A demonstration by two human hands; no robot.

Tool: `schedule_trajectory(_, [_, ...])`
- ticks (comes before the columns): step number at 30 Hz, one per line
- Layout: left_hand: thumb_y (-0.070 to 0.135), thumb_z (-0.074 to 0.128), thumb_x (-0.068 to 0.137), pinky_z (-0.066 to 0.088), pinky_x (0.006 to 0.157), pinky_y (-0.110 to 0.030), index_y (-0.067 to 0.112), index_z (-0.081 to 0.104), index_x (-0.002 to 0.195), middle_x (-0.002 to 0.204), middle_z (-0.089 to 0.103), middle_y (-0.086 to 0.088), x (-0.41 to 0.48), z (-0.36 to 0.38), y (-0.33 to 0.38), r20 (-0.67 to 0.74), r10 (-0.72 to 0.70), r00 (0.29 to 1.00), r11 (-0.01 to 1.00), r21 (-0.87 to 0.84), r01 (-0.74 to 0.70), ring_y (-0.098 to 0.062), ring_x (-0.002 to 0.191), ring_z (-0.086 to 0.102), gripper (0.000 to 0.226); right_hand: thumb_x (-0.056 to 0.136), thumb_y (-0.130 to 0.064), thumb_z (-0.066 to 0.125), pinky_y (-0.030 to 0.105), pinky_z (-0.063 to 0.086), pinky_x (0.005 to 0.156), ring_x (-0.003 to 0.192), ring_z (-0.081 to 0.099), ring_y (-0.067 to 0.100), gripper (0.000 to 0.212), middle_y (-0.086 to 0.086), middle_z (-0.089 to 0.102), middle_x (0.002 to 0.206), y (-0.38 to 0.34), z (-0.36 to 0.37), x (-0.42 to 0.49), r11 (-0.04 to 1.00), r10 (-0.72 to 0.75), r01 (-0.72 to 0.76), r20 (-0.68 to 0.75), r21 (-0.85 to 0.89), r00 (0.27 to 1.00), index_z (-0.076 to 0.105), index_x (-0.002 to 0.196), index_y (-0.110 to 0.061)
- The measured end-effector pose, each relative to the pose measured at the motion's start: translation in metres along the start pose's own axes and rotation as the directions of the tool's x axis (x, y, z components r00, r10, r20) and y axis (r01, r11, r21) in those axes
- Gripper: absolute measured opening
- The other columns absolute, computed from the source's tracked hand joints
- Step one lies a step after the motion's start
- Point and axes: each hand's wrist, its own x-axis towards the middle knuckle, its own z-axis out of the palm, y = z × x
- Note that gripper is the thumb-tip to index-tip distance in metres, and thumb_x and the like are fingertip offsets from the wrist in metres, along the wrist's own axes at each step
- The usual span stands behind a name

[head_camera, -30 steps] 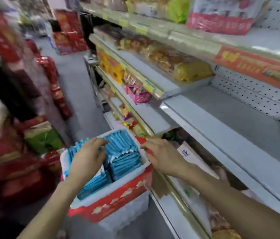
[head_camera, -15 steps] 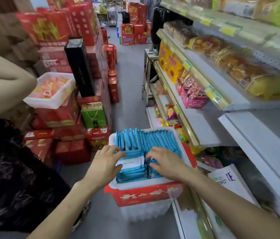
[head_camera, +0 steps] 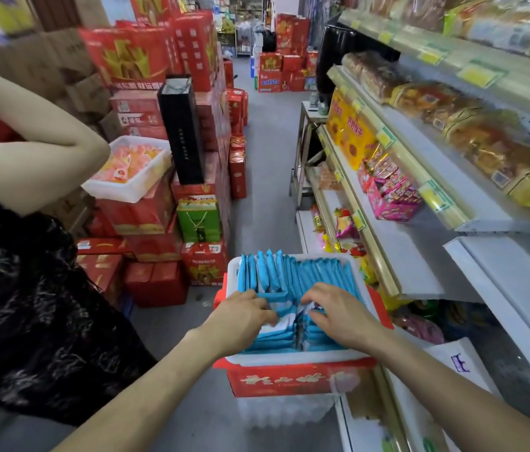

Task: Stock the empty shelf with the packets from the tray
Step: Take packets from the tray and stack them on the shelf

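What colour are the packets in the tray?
Bright blue packets, with white patches on the ones lying flat. The head view, the only one, shows them clearly.

packets (head_camera: 293,275): blue, mostly upright, filling white tray (head_camera: 296,357) | shelf (head_camera: 501,278): apparently bare

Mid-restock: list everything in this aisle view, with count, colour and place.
red box: one, red, in the aisle, nearest
tray: one, white, on the red box
blue packets: many, blue, filling the tray, upright rows behind flat stacks
empty shelf: one, white, right
pink packets: several, pink, middle shelf, right
yellow boxes: a few, yellow, same shelf, farther back
bagged pastries: many, golden brown, shelf above
red cartons: many, red, stacked left
black bag: one, black, upright among the cartons
green bag: one, green, below the black bag
second tray: one, white, on cartons, left
other person: one, dark patterned clothing, far left
left hand: one, fingers curled into the near left stack
right hand: one, fingers curled round the near right stack
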Motion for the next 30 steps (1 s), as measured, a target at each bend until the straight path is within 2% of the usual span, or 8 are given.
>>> schedule_trajectory(3, [0.006, 0.060, 0.085, 0.050, 0.080, -0.038, 0.036, 0.067, 0.116, 0.118, 0.068, 0.009, -0.003, -0.007, 0.003, 0.010, 0.030, 0.999, 1.000, -0.003, -0.030, -0.023, 0.096, 0.058, 0.044, 0.098, -0.020, 0.058, 0.032, 0.051, 0.087, 0.100, 0.058, 0.009, 0.018, -0.012, 0.059, 0.109, -0.010, -0.001, 0.016, 0.999, -0.041, 0.042, -0.043, 0.015, 0.998, 0.067, 0.112, -0.027])
schedule_trajectory(6, [0.001, 0.061, 0.077, 0.052, 0.074, -0.041, 0.034, 0.067, 0.111, 0.108, 0.066, 0.009, -0.015, -0.020, 0.001, -0.015, 0.030, 0.999, 1.000, 0.010, -0.030, -0.025, 0.084, 0.061, 0.048, 0.097, -0.010, 0.056, 0.030, 0.048, 0.084, 0.101, 0.058, 0.012, 0.023, -0.008, 0.060, 0.111, -0.019, -0.003, 0.033, 0.997, -0.079, 0.080, -0.074, 0.022, 0.994, 0.068, 0.112, -0.022])
schedule_trajectory(8, [0.000, 0.058, 0.076, 0.053, 0.069, -0.041, 0.032, 0.067, 0.112, 0.109, 0.064, 0.007, -0.026, -0.033, -0.004, -0.050, 0.003, 0.999, 1.000, 0.007, -0.003, -0.028, 0.082, 0.063, 0.049, 0.095, -0.006, 0.058, 0.032, 0.049, 0.086, 0.103, 0.059, 0.014, 0.025, -0.008, 0.061, 0.111, -0.020, 0.000, 0.043, 0.993, -0.110, 0.113, -0.070, 0.033, 0.991, 0.068, 0.111, -0.022])
schedule_trajectory(12, [0.008, 0.052, 0.082, 0.048, 0.066, -0.037, 0.036, 0.064, 0.113, 0.113, 0.062, 0.010, -0.048, -0.066, -0.016, -0.123, -0.057, 0.991, 0.998, 0.025, 0.060, -0.023, 0.086, 0.065, 0.043, 0.094, -0.012, 0.057, 0.033, 0.050, 0.091, 0.106, 0.060, 0.015, 0.025, -0.009, 0.059, 0.116, -0.025, 0.012, 0.054, 0.979, -0.206, 0.206, 0.016, 0.005, 0.978, 0.063, 0.114, -0.026])
schedule_trajectory(17, [0.009, 0.056, 0.079, 0.035, 0.061, -0.029, 0.035, 0.067, 0.107, 0.111, 0.063, 0.011, -0.067, -0.097, -0.027, -0.177, -0.145, 0.973, 0.989, -0.006, 0.146, -0.022, 0.088, 0.064, 0.040, 0.087, -0.010, 0.061, 0.040, 0.053, 0.082, 0.095, 0.062, 0.024, 0.036, -0.006, 0.053, 0.120, -0.029, 0.027, 0.061, 0.949, -0.305, 0.307, 0.037, -0.071, 0.952, 0.059, 0.115, -0.032])
schedule_trajectory(21, [0.011, 0.050, 0.084, 0.050, 0.066, -0.037, 0.036, 0.065, 0.108, 0.115, 0.061, 0.013, -0.078, -0.102, -0.035, -0.171, -0.220, 0.960, 0.976, -0.036, 0.217, -0.021, 0.093, 0.064, 0.038, 0.090, -0.010, 0.062, 0.036, 0.049, 0.086, 0.090, 0.056, 0.026, 0.036, -0.004, 0.048, 0.130, -0.038, 0.029, 0.058, 0.934, -0.328, 0.334, 0.067, -0.128, 0.942, 0.062, 0.118, -0.033])
schedule_trajectory(26, [0.011, 0.049, 0.085, 0.054, 0.069, -0.041, 0.037, 0.065, 0.110, 0.119, 0.061, 0.016, -0.085, -0.100, -0.040, -0.147, -0.245, 0.958, 0.969, -0.056, 0.239, -0.022, 0.092, 0.065, 0.039, 0.094, -0.007, 0.053, 0.042, 0.038, 0.101, 0.102, 0.055, 0.020, 0.037, -0.005, 0.051, 0.125, -0.045, 0.032, 0.058, 0.889, -0.367, 0.391, 0.139, -0.238, 0.920, 0.061, 0.117, -0.034])
schedule_trajectory(30, [0.012, 0.048, 0.085, 0.054, 0.067, -0.040, 0.039, 0.062, 0.111, 0.119, 0.059, 0.018, -0.084, -0.097, -0.041, -0.114, -0.263, 0.958, 0.964, -0.060, 0.258, -0.022, 0.091, 0.065, 0.039, 0.094, -0.009, 0.053, 0.046, 0.034, 0.095, 0.108, 0.052, 0.019, 0.044, -0.009, 0.060, 0.115, -0.053, 0.035, 0.061, 0.830, -0.378, 0.426, 0.197, -0.361, 0.904, 0.060, 0.123, -0.041])
